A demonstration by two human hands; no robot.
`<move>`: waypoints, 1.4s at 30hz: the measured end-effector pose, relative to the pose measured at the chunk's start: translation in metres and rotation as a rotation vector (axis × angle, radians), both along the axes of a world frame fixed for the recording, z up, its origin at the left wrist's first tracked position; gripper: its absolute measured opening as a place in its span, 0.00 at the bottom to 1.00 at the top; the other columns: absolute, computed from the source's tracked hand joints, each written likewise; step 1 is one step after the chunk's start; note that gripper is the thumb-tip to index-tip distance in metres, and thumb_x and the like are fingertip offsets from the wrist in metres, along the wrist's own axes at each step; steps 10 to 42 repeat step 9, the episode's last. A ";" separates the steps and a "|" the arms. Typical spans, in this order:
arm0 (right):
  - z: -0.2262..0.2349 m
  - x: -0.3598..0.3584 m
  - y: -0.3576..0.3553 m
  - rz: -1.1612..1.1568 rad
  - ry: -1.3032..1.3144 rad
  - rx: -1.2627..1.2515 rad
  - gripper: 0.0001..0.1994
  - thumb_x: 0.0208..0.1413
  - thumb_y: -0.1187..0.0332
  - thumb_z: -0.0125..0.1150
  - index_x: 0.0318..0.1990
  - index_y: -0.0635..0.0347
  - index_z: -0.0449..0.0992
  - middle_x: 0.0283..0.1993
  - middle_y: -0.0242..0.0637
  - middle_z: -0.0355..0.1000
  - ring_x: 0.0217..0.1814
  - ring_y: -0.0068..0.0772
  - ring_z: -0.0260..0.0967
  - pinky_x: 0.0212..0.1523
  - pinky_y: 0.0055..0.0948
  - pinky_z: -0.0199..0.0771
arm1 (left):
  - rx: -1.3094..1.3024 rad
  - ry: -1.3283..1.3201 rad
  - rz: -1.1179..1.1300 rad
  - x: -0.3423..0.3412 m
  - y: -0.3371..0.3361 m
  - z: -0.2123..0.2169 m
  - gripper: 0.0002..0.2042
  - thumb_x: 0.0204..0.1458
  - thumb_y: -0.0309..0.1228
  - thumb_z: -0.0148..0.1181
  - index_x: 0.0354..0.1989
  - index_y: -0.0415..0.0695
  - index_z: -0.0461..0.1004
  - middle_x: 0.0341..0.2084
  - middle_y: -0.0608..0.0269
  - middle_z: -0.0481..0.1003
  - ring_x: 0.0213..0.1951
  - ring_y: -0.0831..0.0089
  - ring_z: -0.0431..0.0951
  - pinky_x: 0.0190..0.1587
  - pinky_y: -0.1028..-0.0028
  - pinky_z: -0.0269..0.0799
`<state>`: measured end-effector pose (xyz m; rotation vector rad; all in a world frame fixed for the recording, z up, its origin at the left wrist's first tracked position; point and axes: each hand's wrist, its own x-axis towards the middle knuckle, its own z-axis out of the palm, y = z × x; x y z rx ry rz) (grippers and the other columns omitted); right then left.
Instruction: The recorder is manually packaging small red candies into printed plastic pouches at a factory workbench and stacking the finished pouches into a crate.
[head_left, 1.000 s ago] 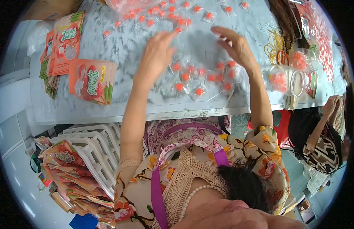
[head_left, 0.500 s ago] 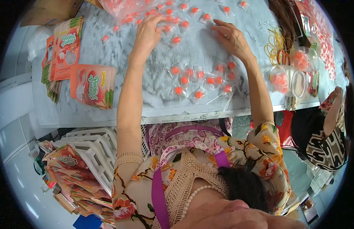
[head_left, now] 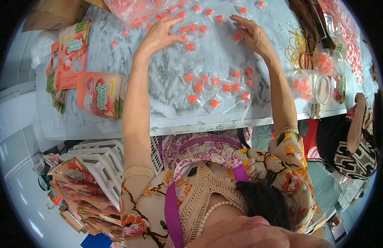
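Observation:
Both arms reach far across a grey tabletop [head_left: 166,103]. My left hand [head_left: 160,35] lies spread with fingers apart, its tips among small clear sachets that each hold an orange sweet [head_left: 190,28]. My right hand [head_left: 252,35] is also flat and spread, resting by a sachet [head_left: 237,38] at the far side. A closer cluster of the same sachets [head_left: 216,87] lies between my forearms. Neither hand grips anything.
Orange printed pouches lie in a stack [head_left: 69,56] and as a single pack [head_left: 101,96] at the left. Yellow rubber bands [head_left: 298,43] and clear tubs of sweets [head_left: 310,84] stand at the right. White crates [head_left: 102,159] and more pouches [head_left: 82,190] sit below. Another person [head_left: 352,136] sits at the right.
Both hands have moved farther away across the table, from the near cluster of sachets up to the far pile.

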<state>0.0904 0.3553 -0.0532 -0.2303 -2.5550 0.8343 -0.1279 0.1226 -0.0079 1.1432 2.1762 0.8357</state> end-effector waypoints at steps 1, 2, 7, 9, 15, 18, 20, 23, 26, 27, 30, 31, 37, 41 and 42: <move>0.001 -0.001 0.000 0.000 -0.028 0.003 0.21 0.54 0.77 0.55 0.58 0.53 0.71 0.57 0.39 0.71 0.49 0.42 0.73 0.49 0.31 0.73 | 0.030 0.138 -0.104 0.001 -0.001 -0.004 0.34 0.37 0.29 0.71 0.59 0.47 0.69 0.59 0.54 0.66 0.61 0.57 0.65 0.62 0.62 0.63; 0.002 -0.001 -0.002 0.003 -0.026 0.004 0.21 0.54 0.77 0.55 0.58 0.53 0.71 0.57 0.39 0.71 0.49 0.42 0.73 0.49 0.31 0.73 | 0.060 0.276 -0.208 0.000 -0.001 -0.007 0.38 0.35 0.31 0.73 0.61 0.49 0.67 0.60 0.54 0.65 0.62 0.57 0.63 0.62 0.62 0.62; 0.001 0.010 -0.019 0.009 -0.136 0.023 0.20 0.53 0.74 0.59 0.55 0.53 0.74 0.56 0.39 0.72 0.47 0.39 0.73 0.48 0.31 0.74 | -0.072 0.306 -0.299 -0.003 0.010 -0.014 0.42 0.31 0.33 0.76 0.62 0.51 0.66 0.62 0.54 0.62 0.63 0.58 0.61 0.63 0.62 0.61; 0.007 0.006 -0.028 -0.021 -0.196 -0.083 0.20 0.52 0.73 0.60 0.55 0.53 0.74 0.56 0.39 0.72 0.47 0.38 0.73 0.48 0.30 0.74 | -0.103 0.276 -0.308 -0.003 0.012 -0.015 0.43 0.30 0.35 0.76 0.62 0.50 0.66 0.62 0.54 0.62 0.63 0.58 0.61 0.64 0.62 0.60; 0.007 0.006 -0.028 -0.021 -0.196 -0.083 0.20 0.52 0.73 0.60 0.55 0.53 0.74 0.56 0.39 0.72 0.47 0.38 0.73 0.48 0.30 0.74 | -0.103 0.276 -0.308 -0.003 0.012 -0.015 0.43 0.30 0.35 0.76 0.62 0.50 0.66 0.62 0.54 0.62 0.63 0.58 0.61 0.64 0.62 0.60; 0.007 0.006 -0.028 -0.021 -0.196 -0.083 0.20 0.52 0.73 0.60 0.55 0.53 0.74 0.56 0.39 0.72 0.47 0.38 0.73 0.48 0.30 0.74 | -0.103 0.276 -0.308 -0.003 0.012 -0.015 0.43 0.30 0.35 0.76 0.62 0.50 0.66 0.62 0.54 0.62 0.63 0.58 0.61 0.64 0.62 0.60; 0.007 0.006 -0.028 -0.021 -0.196 -0.083 0.20 0.52 0.73 0.60 0.55 0.53 0.74 0.56 0.39 0.72 0.47 0.38 0.73 0.48 0.30 0.74 | -0.103 0.276 -0.308 -0.003 0.012 -0.015 0.43 0.30 0.35 0.76 0.62 0.50 0.66 0.62 0.54 0.62 0.63 0.58 0.61 0.64 0.62 0.60; 0.007 0.006 -0.028 -0.021 -0.196 -0.083 0.20 0.52 0.73 0.60 0.55 0.53 0.74 0.56 0.39 0.72 0.47 0.38 0.73 0.48 0.30 0.74 | -0.103 0.276 -0.308 -0.003 0.012 -0.015 0.43 0.30 0.35 0.76 0.62 0.50 0.66 0.62 0.54 0.62 0.63 0.58 0.61 0.64 0.62 0.60; 0.007 0.006 -0.028 -0.021 -0.196 -0.083 0.20 0.52 0.73 0.60 0.55 0.53 0.74 0.56 0.39 0.72 0.47 0.38 0.73 0.48 0.30 0.74 | -0.103 0.276 -0.308 -0.003 0.012 -0.015 0.43 0.30 0.35 0.76 0.62 0.50 0.66 0.62 0.54 0.62 0.63 0.58 0.61 0.64 0.62 0.60; 0.007 0.006 -0.028 -0.021 -0.196 -0.083 0.20 0.52 0.73 0.60 0.55 0.53 0.74 0.56 0.39 0.72 0.47 0.38 0.73 0.48 0.30 0.74 | -0.103 0.276 -0.308 -0.003 0.012 -0.015 0.43 0.30 0.35 0.76 0.62 0.50 0.66 0.62 0.54 0.62 0.63 0.58 0.61 0.64 0.62 0.60; 0.007 0.006 -0.028 -0.021 -0.196 -0.083 0.20 0.52 0.73 0.60 0.55 0.53 0.74 0.56 0.39 0.72 0.47 0.38 0.73 0.48 0.30 0.74 | -0.103 0.276 -0.308 -0.003 0.012 -0.015 0.43 0.30 0.35 0.76 0.62 0.50 0.66 0.62 0.54 0.62 0.63 0.58 0.61 0.64 0.62 0.60; 0.007 0.006 -0.028 -0.021 -0.196 -0.083 0.20 0.52 0.73 0.60 0.55 0.53 0.74 0.56 0.39 0.72 0.47 0.38 0.73 0.48 0.30 0.74 | -0.103 0.276 -0.308 -0.003 0.012 -0.015 0.43 0.30 0.35 0.76 0.62 0.50 0.66 0.62 0.54 0.62 0.63 0.58 0.61 0.64 0.62 0.60; 0.007 0.006 -0.028 -0.021 -0.196 -0.083 0.20 0.52 0.73 0.60 0.55 0.53 0.74 0.56 0.39 0.72 0.47 0.38 0.73 0.48 0.30 0.74 | -0.103 0.276 -0.308 -0.003 0.012 -0.015 0.43 0.30 0.35 0.76 0.62 0.50 0.66 0.62 0.54 0.62 0.63 0.58 0.61 0.64 0.62 0.60; 0.007 0.006 -0.028 -0.021 -0.196 -0.083 0.20 0.52 0.73 0.60 0.55 0.53 0.74 0.56 0.39 0.72 0.47 0.38 0.73 0.48 0.30 0.74 | -0.103 0.276 -0.308 -0.003 0.012 -0.015 0.43 0.30 0.35 0.76 0.62 0.50 0.66 0.62 0.54 0.62 0.63 0.58 0.61 0.64 0.62 0.60; 0.007 0.006 -0.028 -0.021 -0.196 -0.083 0.20 0.52 0.73 0.60 0.55 0.53 0.74 0.56 0.39 0.72 0.47 0.38 0.73 0.48 0.30 0.74 | -0.103 0.276 -0.308 -0.003 0.012 -0.015 0.43 0.30 0.35 0.76 0.62 0.50 0.66 0.62 0.54 0.62 0.63 0.58 0.61 0.64 0.62 0.60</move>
